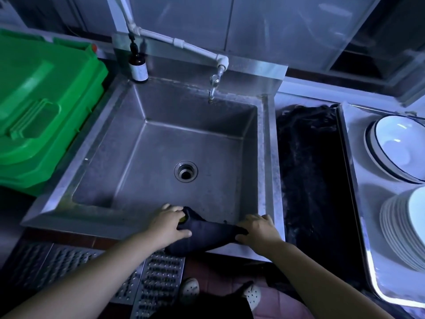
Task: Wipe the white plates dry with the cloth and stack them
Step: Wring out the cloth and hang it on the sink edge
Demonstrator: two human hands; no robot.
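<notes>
Left hand point(171, 223): fingers curled, grasping the dark cloth point(204, 233) on the sink point(92, 224) near edge.
Right hand point(258, 229): grasping the cloth's other end.

Pretty dim in here, kinda bluish light. Big stainless sink point(89, 146) sits against a pale tiled wall point(276, 26), with a white pipe point(184, 43) running down to a small tap point(213, 86). Brown pump bottle point(138, 65) on the back left corner, green plastic bin point(41, 107) just left, metal drain grate point(158, 284) and reddish floor tiles point(211, 272) below.
</notes>
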